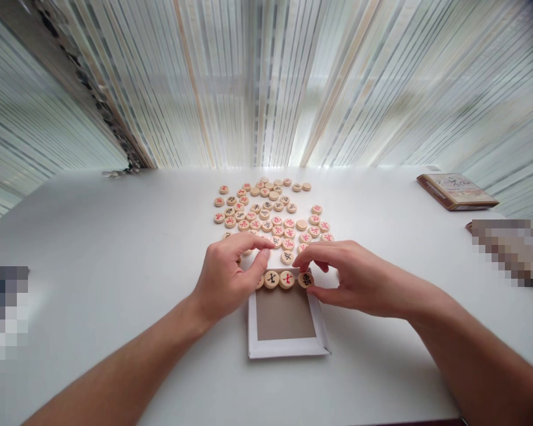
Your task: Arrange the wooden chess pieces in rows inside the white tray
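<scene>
In the head view, a shallow white box tray (288,348) with a brown-grey bottom lies in front of me. Along its far edge is a row of round wooden Chinese chess pieces, including a black-marked one (271,280) and a red-marked one (287,280). My right hand (341,269) grips another black-marked chess piece (306,280) between thumb and fingers at the row's right end. Over the row's left end hovers my left hand (233,266), thumb and forefinger a little apart with nothing seen between them. It partly hides the leftmost piece in the row.
Many loose chess pieces (266,225) with red or black characters, some blank side up, spread beyond the tray on the white table (137,254). A brown flat box (459,192) lies at the right, near a blurred-out item. A striped string curtain (231,83) hangs behind.
</scene>
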Demonstrator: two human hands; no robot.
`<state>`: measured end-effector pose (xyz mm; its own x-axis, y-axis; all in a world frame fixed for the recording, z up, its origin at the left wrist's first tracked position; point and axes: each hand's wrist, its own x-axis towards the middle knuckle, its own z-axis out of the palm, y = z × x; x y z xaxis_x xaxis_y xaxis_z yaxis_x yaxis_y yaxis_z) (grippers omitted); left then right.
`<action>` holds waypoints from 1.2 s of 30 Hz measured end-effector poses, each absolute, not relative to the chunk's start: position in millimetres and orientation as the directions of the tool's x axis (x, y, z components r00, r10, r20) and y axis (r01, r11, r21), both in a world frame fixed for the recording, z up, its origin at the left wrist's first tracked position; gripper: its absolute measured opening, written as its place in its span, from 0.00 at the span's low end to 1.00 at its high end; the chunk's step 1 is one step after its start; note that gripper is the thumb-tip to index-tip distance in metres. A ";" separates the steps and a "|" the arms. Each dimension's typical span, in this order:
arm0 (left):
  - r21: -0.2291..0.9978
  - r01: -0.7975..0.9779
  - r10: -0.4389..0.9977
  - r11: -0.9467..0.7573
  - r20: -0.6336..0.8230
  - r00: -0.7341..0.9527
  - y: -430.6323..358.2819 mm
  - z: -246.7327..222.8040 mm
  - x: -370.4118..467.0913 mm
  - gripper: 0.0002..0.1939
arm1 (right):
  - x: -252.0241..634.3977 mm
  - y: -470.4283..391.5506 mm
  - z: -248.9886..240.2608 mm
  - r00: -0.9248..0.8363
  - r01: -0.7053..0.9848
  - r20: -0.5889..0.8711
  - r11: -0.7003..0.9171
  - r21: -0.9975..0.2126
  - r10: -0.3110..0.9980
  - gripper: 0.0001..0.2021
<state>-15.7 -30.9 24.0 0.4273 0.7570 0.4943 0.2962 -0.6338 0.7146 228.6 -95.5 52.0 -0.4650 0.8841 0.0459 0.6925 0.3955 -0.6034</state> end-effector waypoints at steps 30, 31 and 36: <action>0.702 0.303 0.749 -0.645 0.501 0.433 -31.5 23.1 -14.7 0.08 | 205.3 -103.6 51.3 -0.289 0.875 -0.082 0.228 -0.426 0.954 0.06; 0.702 0.302 0.749 -0.644 0.501 0.433 -31.5 23.1 -14.6 0.08 | 205.6 -103.5 50.6 -0.290 0.872 -0.072 0.233 -0.430 0.954 0.06; 0.702 0.300 0.747 -0.646 0.500 0.438 -31.1 23.5 -15.3 0.08 | 206.0 -102.8 48.1 -0.293 0.861 -0.046 0.243 -0.447 0.955 0.06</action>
<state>-15.3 -31.1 23.5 0.4382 0.7468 0.5002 0.2997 -0.6461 0.7020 206.0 -102.8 48.1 -0.2932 0.9549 -0.0464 0.8610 0.2426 -0.4471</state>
